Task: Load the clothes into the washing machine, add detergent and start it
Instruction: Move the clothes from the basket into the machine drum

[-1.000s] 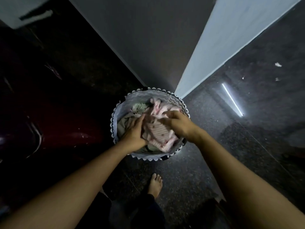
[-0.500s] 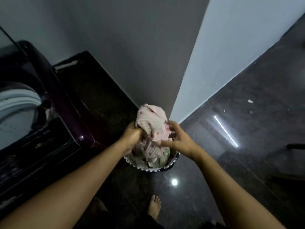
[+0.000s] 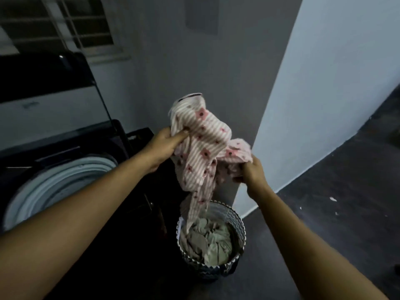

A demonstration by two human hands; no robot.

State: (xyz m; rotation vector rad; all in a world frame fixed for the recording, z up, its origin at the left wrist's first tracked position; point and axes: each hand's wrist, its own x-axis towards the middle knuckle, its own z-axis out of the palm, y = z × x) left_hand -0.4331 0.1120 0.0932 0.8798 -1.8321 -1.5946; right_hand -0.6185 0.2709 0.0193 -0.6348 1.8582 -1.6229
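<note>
dark speckled floor (image 3: 337, 213), grey wall (image 3: 173, 61), barred window (image 3: 65, 24) above

I am facing: grey wall (image 3: 173, 66), gridded window (image 3: 65, 24) upper left, pale wall (image 3: 335, 94) at right; standing on dark speckled floor (image 3: 346, 191).

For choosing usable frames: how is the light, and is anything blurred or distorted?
Head view: dim; the pale wall is brightest, the washing machine body nearly black; the striped garment held by left hand and right hand is fairly sharp, the drum rim slightly smeared; the wide lens curves the wall's lower edge.
</note>
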